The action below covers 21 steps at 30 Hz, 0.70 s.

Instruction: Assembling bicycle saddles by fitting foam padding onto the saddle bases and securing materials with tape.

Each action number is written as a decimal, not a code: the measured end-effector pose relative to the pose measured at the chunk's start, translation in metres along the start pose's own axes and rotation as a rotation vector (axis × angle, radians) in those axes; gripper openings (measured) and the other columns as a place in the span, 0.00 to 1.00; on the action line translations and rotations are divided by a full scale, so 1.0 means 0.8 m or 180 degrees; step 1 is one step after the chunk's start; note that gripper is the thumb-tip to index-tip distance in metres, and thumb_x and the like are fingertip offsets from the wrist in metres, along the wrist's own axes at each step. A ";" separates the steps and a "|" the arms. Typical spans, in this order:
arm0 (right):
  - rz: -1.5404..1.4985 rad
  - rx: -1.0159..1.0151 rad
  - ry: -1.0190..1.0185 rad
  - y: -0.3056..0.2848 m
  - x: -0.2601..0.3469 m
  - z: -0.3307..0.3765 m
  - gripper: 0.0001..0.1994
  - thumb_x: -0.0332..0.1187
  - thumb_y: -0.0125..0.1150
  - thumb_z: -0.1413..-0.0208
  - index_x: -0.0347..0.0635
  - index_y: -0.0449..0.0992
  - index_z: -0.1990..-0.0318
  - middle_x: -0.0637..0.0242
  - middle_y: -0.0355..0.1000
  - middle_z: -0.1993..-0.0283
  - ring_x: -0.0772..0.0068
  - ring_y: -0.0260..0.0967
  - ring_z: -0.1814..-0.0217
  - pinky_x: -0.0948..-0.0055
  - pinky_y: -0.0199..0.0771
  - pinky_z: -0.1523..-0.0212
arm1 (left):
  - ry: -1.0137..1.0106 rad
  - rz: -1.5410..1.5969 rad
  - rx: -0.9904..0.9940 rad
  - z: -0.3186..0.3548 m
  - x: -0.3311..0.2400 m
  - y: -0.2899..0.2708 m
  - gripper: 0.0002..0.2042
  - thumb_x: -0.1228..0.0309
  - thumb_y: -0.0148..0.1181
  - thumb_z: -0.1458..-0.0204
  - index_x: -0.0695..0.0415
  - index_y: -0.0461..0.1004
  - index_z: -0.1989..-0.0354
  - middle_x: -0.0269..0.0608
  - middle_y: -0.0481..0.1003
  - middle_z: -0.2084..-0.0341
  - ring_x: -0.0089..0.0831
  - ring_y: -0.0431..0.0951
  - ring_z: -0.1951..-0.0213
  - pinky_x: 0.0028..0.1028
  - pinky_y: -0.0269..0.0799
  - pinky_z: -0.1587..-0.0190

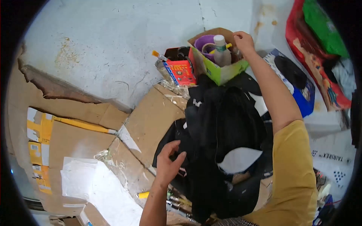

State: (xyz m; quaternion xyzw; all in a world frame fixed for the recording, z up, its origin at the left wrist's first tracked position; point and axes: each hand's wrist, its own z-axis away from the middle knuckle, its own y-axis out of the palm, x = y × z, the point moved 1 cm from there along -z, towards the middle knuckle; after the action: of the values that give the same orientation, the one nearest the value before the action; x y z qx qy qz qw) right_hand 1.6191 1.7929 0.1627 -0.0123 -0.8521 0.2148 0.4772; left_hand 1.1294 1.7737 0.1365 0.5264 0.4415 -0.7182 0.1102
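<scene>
My right hand (244, 43) reaches to the back right corner of a green cardboard box (226, 74), its fingers curled together beside the brown flap. What they hold, if anything, is too small to make out. Inside the box stand a white-capped clear bottle (222, 54), a purple container (203, 40) and a roll of tape (206, 48). My left hand (169, 162) hovers at the left edge of a large black fabric item (207, 150), thumb and fingers apart with nothing between them. Folds hide the fabric's full shape; a white patch (240, 160) shows in its opening.
Left of the green box is a red box (181, 72) with a paintbrush (160, 55) beside it. Flattened cardboard (83, 141) and white paper (109, 188) cover the left. Tools (179, 203) lie near the front. Red and green bags (320, 56) stand at the far right.
</scene>
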 end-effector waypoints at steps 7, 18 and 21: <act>0.0105 0.2086 0.0436 0.100 -0.002 -0.059 0.09 0.30 0.51 0.49 0.38 0.76 0.65 0.68 0.72 0.70 0.74 0.68 0.68 0.73 0.68 0.68 | -0.0520 0.0456 -0.1149 0.050 0.075 -0.032 0.14 0.85 0.56 0.61 0.60 0.71 0.63 0.42 0.72 0.61 0.30 0.71 0.58 0.25 0.66 0.55; 0.0817 0.1729 -0.0776 0.183 -0.082 -0.089 0.09 0.32 0.51 0.50 0.38 0.75 0.66 0.64 0.73 0.70 0.70 0.69 0.68 0.70 0.69 0.68 | -0.1555 0.0520 -0.2403 0.081 0.116 -0.089 0.06 0.83 0.53 0.54 0.65 0.71 0.67 0.40 0.73 0.71 0.26 0.74 0.67 0.22 0.69 0.59; 0.1061 0.1468 -0.1158 0.166 -0.086 -0.106 0.09 0.33 0.52 0.50 0.39 0.74 0.66 0.63 0.73 0.70 0.68 0.70 0.68 0.69 0.69 0.67 | -0.1508 0.0592 -0.2284 0.069 0.116 -0.080 0.06 0.82 0.53 0.54 0.65 0.71 0.67 0.39 0.73 0.71 0.26 0.74 0.67 0.22 0.69 0.59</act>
State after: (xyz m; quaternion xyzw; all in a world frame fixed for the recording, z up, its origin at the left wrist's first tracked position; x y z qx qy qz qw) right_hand 1.7011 1.9278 0.0953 -0.0047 -0.8385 0.4756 0.2659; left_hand 1.0139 1.7983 0.0940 0.3130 0.5763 -0.6073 0.4484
